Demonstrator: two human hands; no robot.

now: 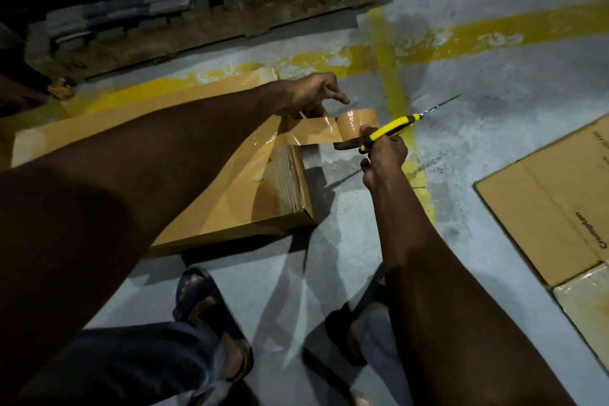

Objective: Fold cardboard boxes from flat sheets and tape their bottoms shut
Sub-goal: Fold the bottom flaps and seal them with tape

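Observation:
A brown cardboard box (283, 181) lies on the floor, with shiny brown tape running along its upper face. A tape strip (313, 132) stretches from the box's right edge to the tape roll (354, 125). My left hand (309, 92) reaches over the box and pinches the strip at that edge. My right hand (384, 158) holds the roll just right of the box, together with a yellow-handled knife (392, 128) whose blade points up and right. My left forearm hides much of the box top.
A flat cardboard sheet (553, 201) lies on the floor at the right. A wooden pallet (197, 10) stacked with flat sheets stands behind the box. Yellow lines (389, 76) cross the grey floor. My sandalled feet (211, 313) stand just in front of the box.

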